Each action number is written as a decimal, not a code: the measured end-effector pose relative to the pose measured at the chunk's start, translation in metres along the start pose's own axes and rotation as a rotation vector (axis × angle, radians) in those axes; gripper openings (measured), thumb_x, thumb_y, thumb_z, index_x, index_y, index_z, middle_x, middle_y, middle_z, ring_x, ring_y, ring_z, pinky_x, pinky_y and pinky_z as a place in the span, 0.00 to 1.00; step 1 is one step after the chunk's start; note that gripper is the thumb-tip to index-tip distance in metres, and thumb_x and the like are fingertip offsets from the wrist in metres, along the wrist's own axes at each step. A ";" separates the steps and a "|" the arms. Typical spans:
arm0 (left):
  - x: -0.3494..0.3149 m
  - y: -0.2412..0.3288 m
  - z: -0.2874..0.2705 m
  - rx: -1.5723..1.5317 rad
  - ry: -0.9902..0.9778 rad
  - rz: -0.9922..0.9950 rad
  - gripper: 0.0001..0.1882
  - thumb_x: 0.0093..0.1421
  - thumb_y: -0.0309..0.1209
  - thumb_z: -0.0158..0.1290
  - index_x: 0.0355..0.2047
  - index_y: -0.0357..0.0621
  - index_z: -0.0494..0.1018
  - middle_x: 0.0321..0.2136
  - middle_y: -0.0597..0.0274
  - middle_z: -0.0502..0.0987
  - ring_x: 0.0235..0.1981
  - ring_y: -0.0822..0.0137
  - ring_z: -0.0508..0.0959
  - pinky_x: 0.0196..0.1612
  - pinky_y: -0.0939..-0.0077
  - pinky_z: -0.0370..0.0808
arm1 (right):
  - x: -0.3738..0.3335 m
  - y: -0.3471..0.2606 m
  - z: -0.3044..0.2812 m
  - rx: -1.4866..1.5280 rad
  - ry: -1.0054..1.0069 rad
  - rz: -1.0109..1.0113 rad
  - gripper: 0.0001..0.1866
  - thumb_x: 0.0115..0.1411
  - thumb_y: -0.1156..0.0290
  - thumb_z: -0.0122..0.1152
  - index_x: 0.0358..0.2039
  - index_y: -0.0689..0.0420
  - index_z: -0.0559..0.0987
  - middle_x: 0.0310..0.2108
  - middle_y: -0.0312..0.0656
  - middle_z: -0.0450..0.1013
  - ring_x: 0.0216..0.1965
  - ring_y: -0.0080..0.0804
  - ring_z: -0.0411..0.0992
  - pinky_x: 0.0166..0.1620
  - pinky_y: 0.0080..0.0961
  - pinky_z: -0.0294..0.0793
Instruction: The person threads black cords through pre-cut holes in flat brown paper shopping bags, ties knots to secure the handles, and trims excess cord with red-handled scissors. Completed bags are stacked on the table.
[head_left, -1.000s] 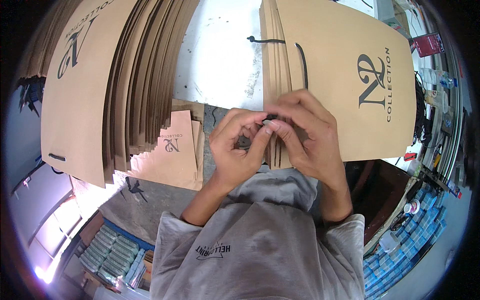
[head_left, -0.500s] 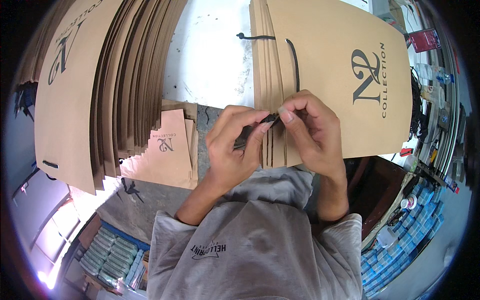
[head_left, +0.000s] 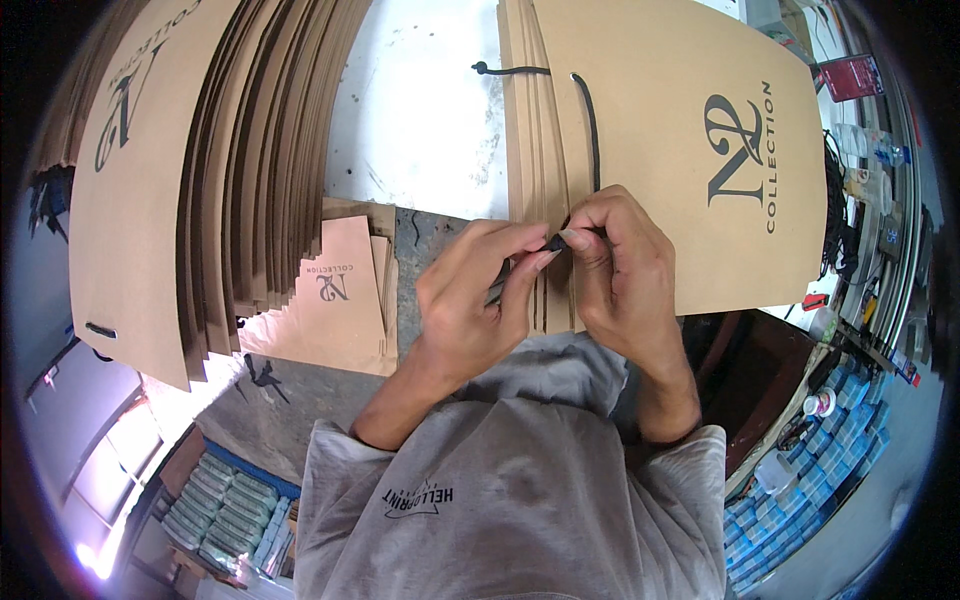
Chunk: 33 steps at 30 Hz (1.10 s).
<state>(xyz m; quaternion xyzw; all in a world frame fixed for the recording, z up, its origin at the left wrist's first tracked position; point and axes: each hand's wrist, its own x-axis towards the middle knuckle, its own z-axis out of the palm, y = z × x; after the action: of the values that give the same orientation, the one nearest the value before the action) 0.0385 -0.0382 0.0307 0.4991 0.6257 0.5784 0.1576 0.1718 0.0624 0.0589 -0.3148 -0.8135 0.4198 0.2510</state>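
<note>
A brown paper bag [head_left: 665, 130] with dark printing lies on top of a stack on the table. Its black cord [head_left: 589, 135] comes out of an eyelet and runs down the face toward my hands. Another stretch of cord, knotted at its end, sticks out past the stack's left edge. At the near left edge, my left hand [head_left: 475, 285] pinches the cord between thumb and forefinger. My right hand [head_left: 625, 265] pinches the same black cord right beside it, thumb and finger closed. The fingers partly hide the cord there, and I cannot tell whether it is knotted.
A tall row of brown paper bags [head_left: 140, 200] stands at the left. Smaller printed paper bags [head_left: 340, 300] lie below it. On the right are a red-cased device [head_left: 850, 78], tools and black cords. Blue packs [head_left: 800, 510] are stacked at lower right, wrapped bundles [head_left: 220, 510] at lower left.
Both hands have shifted slightly, and their fingertips have come closer together on the cord. The right fingers have curled in more. The bags have stayed in place.
</note>
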 end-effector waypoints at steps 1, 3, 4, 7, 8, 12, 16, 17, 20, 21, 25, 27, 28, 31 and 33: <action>0.000 0.001 0.000 0.012 -0.013 -0.021 0.12 0.55 0.14 0.63 0.40 0.33 0.80 0.33 0.51 0.82 0.32 0.60 0.84 0.32 0.72 0.80 | -0.001 0.000 0.002 -0.015 0.020 -0.008 0.04 0.64 0.84 0.56 0.34 0.63 0.71 0.30 0.47 0.70 0.28 0.35 0.69 0.33 0.26 0.70; -0.001 0.005 -0.001 0.041 -0.034 -0.064 0.10 0.56 0.15 0.62 0.39 0.34 0.81 0.33 0.51 0.82 0.31 0.59 0.84 0.32 0.72 0.80 | -0.003 0.002 0.007 -0.040 0.054 -0.027 0.04 0.64 0.85 0.55 0.35 0.63 0.71 0.30 0.47 0.69 0.27 0.37 0.69 0.33 0.26 0.70; -0.001 0.006 -0.001 0.040 -0.034 -0.069 0.10 0.56 0.15 0.62 0.39 0.34 0.82 0.33 0.52 0.81 0.31 0.60 0.83 0.31 0.72 0.79 | -0.003 0.002 0.007 -0.044 0.053 -0.041 0.06 0.61 0.87 0.56 0.36 0.63 0.71 0.31 0.49 0.68 0.28 0.43 0.69 0.34 0.30 0.71; -0.002 0.006 -0.002 0.015 -0.053 -0.088 0.11 0.57 0.14 0.61 0.40 0.35 0.83 0.33 0.53 0.81 0.29 0.63 0.82 0.30 0.74 0.78 | -0.004 0.002 0.008 -0.048 0.063 -0.063 0.11 0.56 0.90 0.56 0.37 0.64 0.71 0.32 0.53 0.67 0.30 0.54 0.70 0.34 0.37 0.72; -0.002 0.007 -0.004 -0.002 -0.070 -0.099 0.12 0.56 0.14 0.61 0.41 0.35 0.83 0.33 0.54 0.80 0.28 0.64 0.81 0.30 0.74 0.78 | -0.005 0.001 0.009 -0.041 0.072 -0.058 0.11 0.56 0.90 0.56 0.37 0.64 0.71 0.32 0.53 0.67 0.30 0.54 0.70 0.34 0.37 0.72; -0.001 0.003 -0.009 -0.028 -0.146 -0.116 0.15 0.56 0.12 0.59 0.44 0.36 0.83 0.34 0.55 0.79 0.27 0.67 0.79 0.29 0.76 0.76 | -0.005 0.001 0.009 -0.041 0.086 -0.042 0.10 0.57 0.91 0.56 0.36 0.63 0.70 0.31 0.52 0.67 0.29 0.53 0.69 0.34 0.38 0.72; 0.001 -0.002 -0.011 -0.046 -0.148 -0.098 0.17 0.54 0.11 0.59 0.44 0.36 0.83 0.33 0.55 0.78 0.27 0.67 0.78 0.29 0.76 0.74 | -0.008 0.004 0.010 -0.022 0.091 -0.051 0.09 0.58 0.88 0.60 0.37 0.63 0.74 0.31 0.51 0.69 0.30 0.50 0.72 0.34 0.34 0.73; 0.001 -0.003 -0.010 -0.013 -0.121 -0.081 0.18 0.53 0.11 0.59 0.44 0.36 0.83 0.33 0.55 0.77 0.27 0.67 0.78 0.28 0.76 0.74 | -0.009 0.002 0.010 -0.011 0.094 -0.075 0.08 0.58 0.87 0.61 0.37 0.63 0.75 0.31 0.50 0.70 0.30 0.48 0.73 0.33 0.32 0.73; -0.004 -0.010 -0.011 0.180 -0.069 0.018 0.18 0.54 0.11 0.59 0.45 0.38 0.83 0.32 0.55 0.77 0.27 0.67 0.77 0.27 0.76 0.73 | -0.017 -0.004 0.006 0.007 0.087 -0.080 0.07 0.59 0.83 0.64 0.39 0.64 0.78 0.31 0.48 0.73 0.29 0.39 0.74 0.33 0.27 0.73; -0.005 -0.012 -0.012 0.260 -0.057 0.059 0.18 0.54 0.12 0.59 0.45 0.38 0.83 0.32 0.55 0.77 0.27 0.67 0.77 0.27 0.76 0.73 | -0.021 -0.007 0.004 0.010 0.081 -0.070 0.07 0.60 0.82 0.66 0.39 0.64 0.80 0.31 0.47 0.74 0.29 0.36 0.75 0.33 0.25 0.73; -0.011 -0.006 -0.015 0.162 -0.117 -0.108 0.16 0.57 0.13 0.58 0.45 0.38 0.83 0.33 0.51 0.78 0.29 0.66 0.79 0.31 0.76 0.74 | -0.042 -0.012 0.003 0.385 -0.074 0.270 0.08 0.60 0.82 0.67 0.40 0.65 0.81 0.30 0.41 0.75 0.29 0.25 0.73 0.32 0.22 0.73; -0.012 -0.004 -0.016 -0.064 -0.169 -0.290 0.16 0.58 0.13 0.57 0.45 0.37 0.82 0.35 0.50 0.79 0.31 0.68 0.80 0.33 0.77 0.74 | -0.046 -0.003 0.000 0.511 -0.179 0.263 0.09 0.59 0.82 0.67 0.41 0.65 0.82 0.30 0.40 0.75 0.29 0.22 0.72 0.33 0.20 0.72; -0.014 -0.005 -0.016 -0.197 -0.160 -0.347 0.16 0.59 0.13 0.57 0.47 0.37 0.82 0.36 0.51 0.80 0.32 0.69 0.80 0.34 0.78 0.75 | -0.047 -0.004 -0.001 0.550 -0.170 0.240 0.10 0.59 0.83 0.67 0.42 0.65 0.82 0.31 0.40 0.76 0.29 0.23 0.73 0.33 0.20 0.73; -0.020 -0.010 -0.016 -0.564 -0.110 -0.483 0.15 0.62 0.15 0.56 0.49 0.34 0.80 0.39 0.54 0.81 0.35 0.73 0.81 0.36 0.81 0.77 | -0.049 -0.008 -0.002 0.637 -0.148 0.193 0.11 0.59 0.84 0.66 0.43 0.64 0.83 0.34 0.43 0.79 0.31 0.26 0.77 0.36 0.21 0.76; -0.022 -0.012 -0.011 -0.779 -0.050 -0.522 0.15 0.64 0.16 0.56 0.51 0.32 0.78 0.41 0.55 0.81 0.36 0.76 0.81 0.37 0.84 0.78 | -0.052 -0.011 -0.001 0.640 -0.139 0.194 0.11 0.59 0.85 0.65 0.43 0.64 0.84 0.36 0.46 0.81 0.34 0.29 0.80 0.39 0.23 0.78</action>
<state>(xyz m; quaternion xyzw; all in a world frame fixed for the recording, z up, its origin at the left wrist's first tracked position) 0.0344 -0.0603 0.0154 0.2425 0.4626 0.6991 0.4883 0.2045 0.0202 0.0606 -0.2666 -0.6218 0.6962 0.2400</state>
